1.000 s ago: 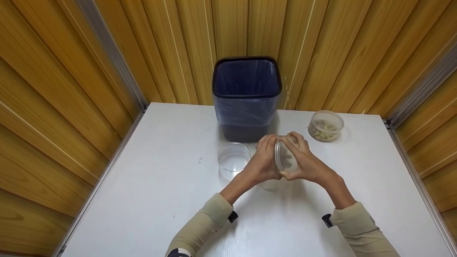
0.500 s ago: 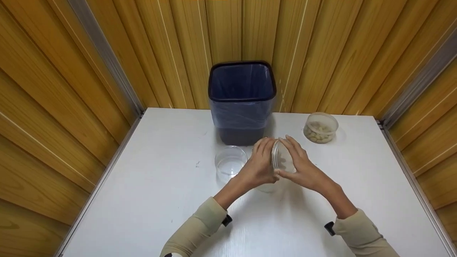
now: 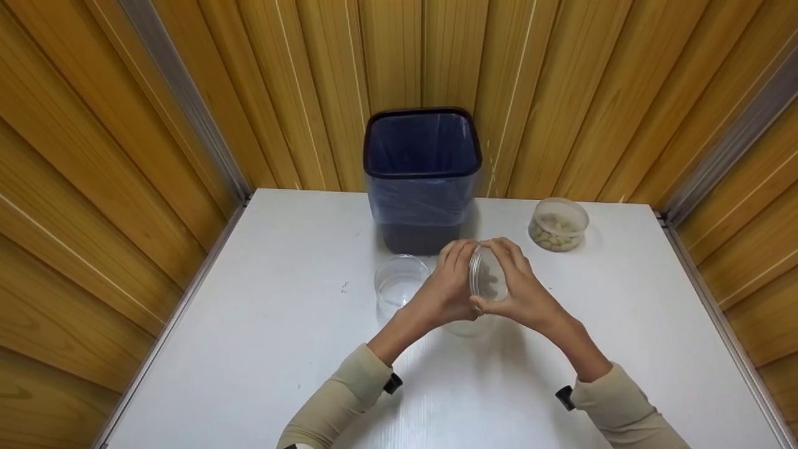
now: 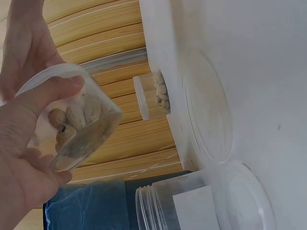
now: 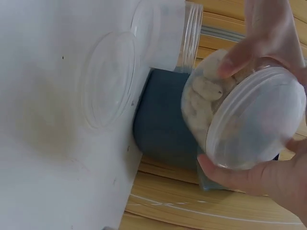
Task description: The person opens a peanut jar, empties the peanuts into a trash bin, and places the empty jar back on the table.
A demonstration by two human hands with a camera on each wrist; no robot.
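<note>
Container of clear rounded plastic [image 3: 492,280]: we see it tipped on its side, held in the air above the white table [image 3: 280,268], to the right of a clear, thread-necked plastic jar [image 3: 401,284]. Through its wall we make out pale tan, rounded lumps [image 4: 75,115] gathered inside, one with a dark spot. One end shows in the right wrist view as a cloudy, translucent face with a raised rim; we cannot tell whether that is lid or base. The left hand [image 3: 450,288] and the right hand [image 3: 522,288] both grip it, fingers and thumbs curved round, spread about as wide as its body. From the head, we find the left hand covering part of its ribbed left end. A flat, clear round disc [image 3: 467,328] on the table is partly hidden beneath the hands there. Both wrist views cut off the jar.
</note>
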